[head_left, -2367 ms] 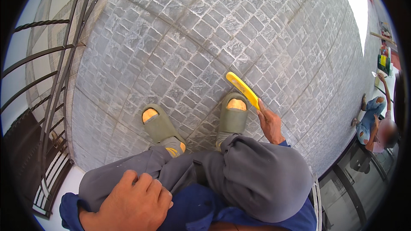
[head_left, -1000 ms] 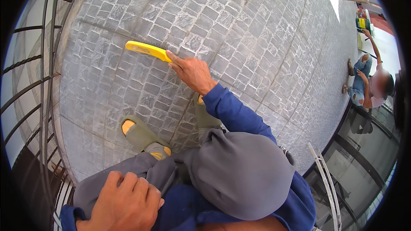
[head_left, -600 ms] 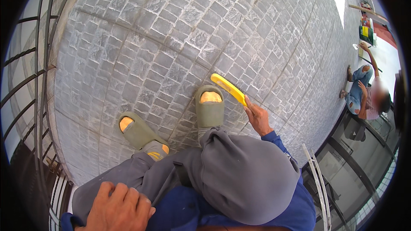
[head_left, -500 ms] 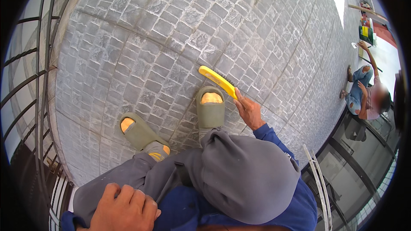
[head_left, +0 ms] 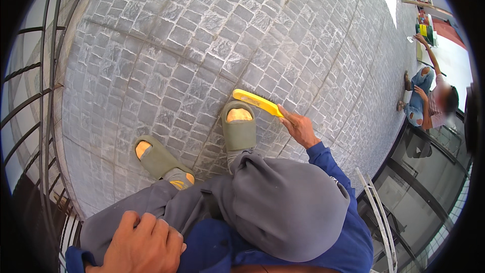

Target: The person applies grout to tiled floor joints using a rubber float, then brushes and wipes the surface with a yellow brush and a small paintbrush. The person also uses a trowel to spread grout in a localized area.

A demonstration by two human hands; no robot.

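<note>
My right hand point(head_left: 302, 129) is closed round the end of a yellow long-handled scrub brush point(head_left: 257, 103) with dark bristles. The brush lies low over the grey paving point(head_left: 202, 35), bristles on the far side, just ahead of my right slipper point(head_left: 239, 134). Whether the bristles press on the stone I cannot tell for sure. At the lower left, my left hand point(head_left: 144, 245) rests palm down on my grey trouser leg point(head_left: 121, 220). Its fingers drape over the cloth, tips partly hidden, with nothing seen in them.
My left slipper point(head_left: 160, 157) stands apart on the paving. A dark metal railing point(head_left: 46, 91) curves along the left. At the far right another person in torn jeans point(head_left: 420, 91) sits, one arm stretched toward a green and yellow object point(head_left: 426, 34). Dark-framed glass panels point(head_left: 414, 187) stand at the lower right.
The brush has swung to lie more level, its far end nearer my slipper, and my right hand has shifted slightly right. My left hand stays on the leg; the whole view has moved a little.
</note>
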